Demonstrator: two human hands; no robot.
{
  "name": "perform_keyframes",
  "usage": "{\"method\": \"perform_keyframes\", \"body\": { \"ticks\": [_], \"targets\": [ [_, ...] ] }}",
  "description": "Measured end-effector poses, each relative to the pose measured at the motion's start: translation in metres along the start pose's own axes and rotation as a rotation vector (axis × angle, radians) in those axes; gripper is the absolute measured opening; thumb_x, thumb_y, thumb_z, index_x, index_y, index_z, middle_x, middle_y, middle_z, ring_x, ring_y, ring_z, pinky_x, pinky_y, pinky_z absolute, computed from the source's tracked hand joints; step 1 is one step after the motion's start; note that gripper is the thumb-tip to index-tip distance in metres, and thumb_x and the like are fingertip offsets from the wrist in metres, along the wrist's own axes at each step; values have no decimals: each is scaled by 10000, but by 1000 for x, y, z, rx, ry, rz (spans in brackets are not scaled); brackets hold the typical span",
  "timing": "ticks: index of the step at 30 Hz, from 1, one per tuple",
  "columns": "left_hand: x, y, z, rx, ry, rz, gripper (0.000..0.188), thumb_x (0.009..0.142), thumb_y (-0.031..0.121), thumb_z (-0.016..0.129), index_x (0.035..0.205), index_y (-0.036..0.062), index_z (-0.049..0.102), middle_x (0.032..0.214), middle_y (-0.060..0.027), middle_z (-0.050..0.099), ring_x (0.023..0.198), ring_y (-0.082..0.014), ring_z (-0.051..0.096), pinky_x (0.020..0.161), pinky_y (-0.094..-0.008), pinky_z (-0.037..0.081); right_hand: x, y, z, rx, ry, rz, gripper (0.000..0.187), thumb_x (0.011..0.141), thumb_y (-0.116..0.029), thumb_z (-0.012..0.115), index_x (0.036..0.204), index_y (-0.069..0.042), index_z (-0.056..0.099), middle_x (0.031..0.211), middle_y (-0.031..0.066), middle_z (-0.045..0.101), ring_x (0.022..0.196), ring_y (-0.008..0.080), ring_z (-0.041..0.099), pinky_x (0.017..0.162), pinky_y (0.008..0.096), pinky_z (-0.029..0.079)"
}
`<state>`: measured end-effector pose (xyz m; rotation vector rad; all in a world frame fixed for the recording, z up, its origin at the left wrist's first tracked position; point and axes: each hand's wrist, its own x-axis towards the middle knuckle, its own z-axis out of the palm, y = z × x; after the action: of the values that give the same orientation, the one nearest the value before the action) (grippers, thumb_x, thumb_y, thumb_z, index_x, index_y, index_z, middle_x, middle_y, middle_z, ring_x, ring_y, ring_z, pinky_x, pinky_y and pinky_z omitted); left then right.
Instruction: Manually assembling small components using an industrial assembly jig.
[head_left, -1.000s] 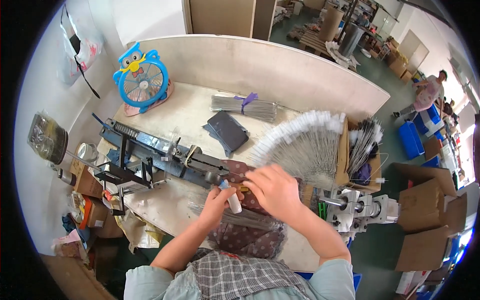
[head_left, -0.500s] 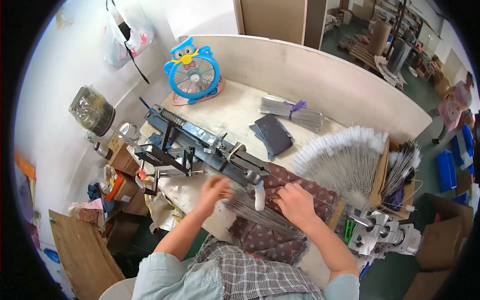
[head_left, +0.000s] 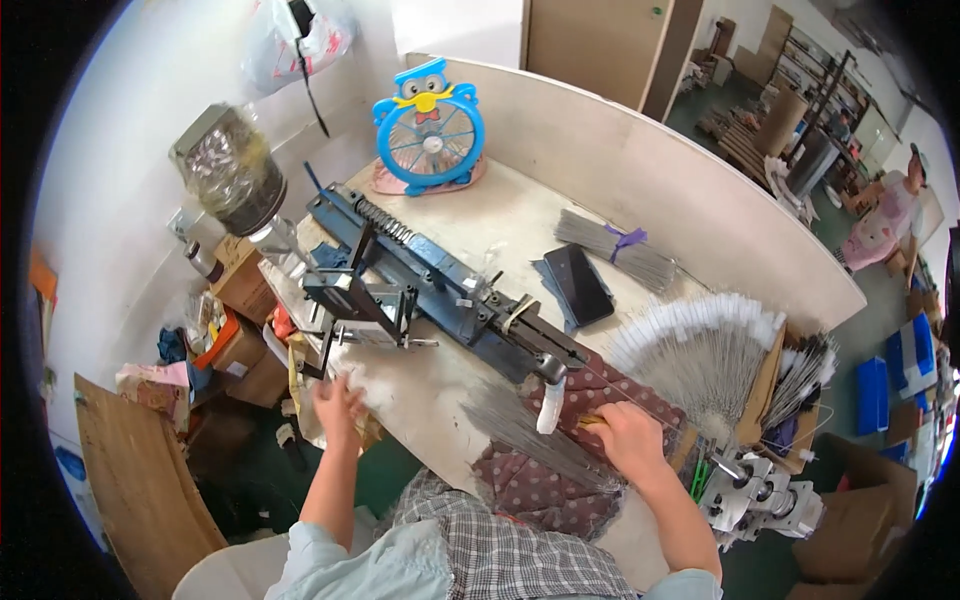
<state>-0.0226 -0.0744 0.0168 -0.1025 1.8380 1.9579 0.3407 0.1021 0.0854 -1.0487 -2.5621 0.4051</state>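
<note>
My left hand (head_left: 338,408) is at the table's left edge, its fingers apart beside a small white heap (head_left: 374,384), under the black metal frame of the bench machine (head_left: 430,290). My right hand (head_left: 630,438) is closed in a pinch over the brown dotted cloth (head_left: 540,492); a small yellowish-brown bit shows at its fingertips, too small to name. Just left of it is the machine's lever with a white-wrapped grip (head_left: 550,405). Between my hands, a loose bundle of thin metal wires (head_left: 535,437) lies partly on the cloth.
A fan of white-tipped wires (head_left: 705,345) spreads at the right, beside a metal clamp-like device (head_left: 765,495). Behind are a purple-tied wire bundle (head_left: 617,248), a dark phone (head_left: 578,284) and a blue owl-shaped fan (head_left: 430,130). A person (head_left: 882,222) stands far right.
My left hand has moved left and down, from beside the wires to the white heap. My right hand has shifted slightly right and lower. The view has turned a little.
</note>
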Motion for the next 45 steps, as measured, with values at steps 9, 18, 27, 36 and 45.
{"method": "perform_keyframes", "body": {
  "ticks": [9,18,27,36,45],
  "targets": [
    [-13,-15,31,-215,-195,-213,329,850,255,634,1074,48,511,930,-71,602,726,-181,616,583,-264,452,4,-15,-7,29,-85,46,163,767,-201,675,861,-71,641,781,88,621,729,276,611,625,368,482],
    [3,-6,87,-20,-546,-483,287,859,390,581,888,106,606,772,1,600,704,-130,578,653,-293,462,-3,-23,-36,152,-10,1,189,761,-72,673,937,-37,613,812,125,603,754,321,604,648,382,491],
    [-7,-8,90,-21,-458,-368,139,822,238,622,798,106,590,699,7,584,621,-100,557,585,-253,448,-5,-23,-66,162,110,29,190,738,-30,678,922,-25,628,823,120,616,777,318,607,651,372,492],
    [-160,-7,151,33,-992,-304,136,850,127,614,869,-2,652,766,-59,641,686,-115,590,641,-267,490,-6,18,-72,441,84,343,180,775,-145,670,922,-41,664,801,108,639,730,260,607,666,327,470],
    [-210,-33,206,102,-1174,-229,168,900,155,593,932,3,659,786,-10,634,657,-58,525,600,-203,433,-28,34,-79,541,123,364,185,790,-133,673,944,-30,666,815,98,650,711,220,605,659,308,470]
  ]
}}
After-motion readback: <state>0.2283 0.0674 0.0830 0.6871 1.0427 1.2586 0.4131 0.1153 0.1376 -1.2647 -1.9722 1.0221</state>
